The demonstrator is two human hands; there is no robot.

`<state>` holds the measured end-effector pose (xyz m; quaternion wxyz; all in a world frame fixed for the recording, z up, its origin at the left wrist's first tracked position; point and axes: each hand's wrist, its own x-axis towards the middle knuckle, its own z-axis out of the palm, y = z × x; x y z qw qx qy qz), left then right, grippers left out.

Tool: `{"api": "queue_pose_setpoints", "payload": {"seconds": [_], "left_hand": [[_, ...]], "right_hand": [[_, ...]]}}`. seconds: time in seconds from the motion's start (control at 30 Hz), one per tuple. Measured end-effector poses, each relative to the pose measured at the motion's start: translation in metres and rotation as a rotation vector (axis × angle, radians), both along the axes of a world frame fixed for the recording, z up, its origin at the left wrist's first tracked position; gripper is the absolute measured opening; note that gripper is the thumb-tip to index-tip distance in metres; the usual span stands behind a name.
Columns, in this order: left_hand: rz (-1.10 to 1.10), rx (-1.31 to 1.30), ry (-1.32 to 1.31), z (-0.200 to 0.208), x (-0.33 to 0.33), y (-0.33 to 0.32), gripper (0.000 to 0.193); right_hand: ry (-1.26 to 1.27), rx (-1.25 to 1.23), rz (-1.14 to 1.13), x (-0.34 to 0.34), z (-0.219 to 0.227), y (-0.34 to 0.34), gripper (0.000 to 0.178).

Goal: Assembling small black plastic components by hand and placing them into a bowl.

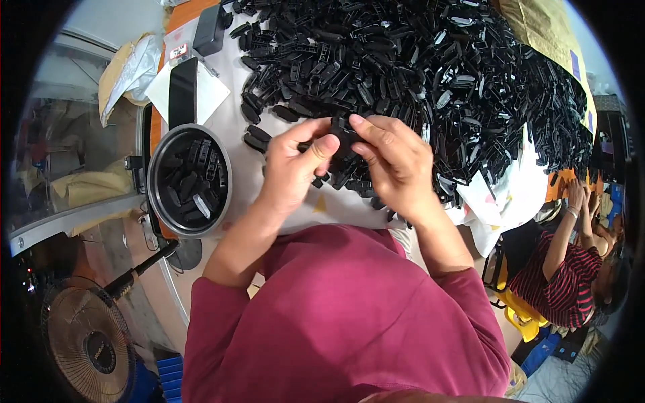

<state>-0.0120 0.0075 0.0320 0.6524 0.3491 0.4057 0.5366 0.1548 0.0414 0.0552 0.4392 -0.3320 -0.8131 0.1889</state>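
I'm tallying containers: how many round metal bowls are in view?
1: the round metal bowl, left of the person's left hand, with black plastic parts inside. Any behind the large black pile would be hidden.

Table (191, 9) under white cloth (353, 213), heaped black parts (403, 67), metal bowl (228, 185) at left edge, black box (209, 30)

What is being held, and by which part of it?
A small black piece, pinched near its left side by the left hand and its right side by the right hand; its finer shape is unclear.
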Motion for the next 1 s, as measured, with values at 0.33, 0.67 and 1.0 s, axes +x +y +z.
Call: {"api": "queue_pose_setpoints", "payload": {"seconds": [0.33,0.67,1.0], "left_hand": [[0.143,-0.119,-0.139,-0.024,0.007,-0.026,0.035],[0.493,-0.078,0.530,-0.038,-0.051,0.015,0.014],[0.099,0.271,1.734,-0.044,-0.048,0.036,0.009]], "right_hand": [[0.510,-1.037,-0.001,-0.022,-0.037,-0.038,0.021],[-0.713,-0.028,-0.281,-0.038,-0.050,0.052,0.032],[0.429,-0.980,-0.014,-0.017,-0.023,0.039,0.045]]}}
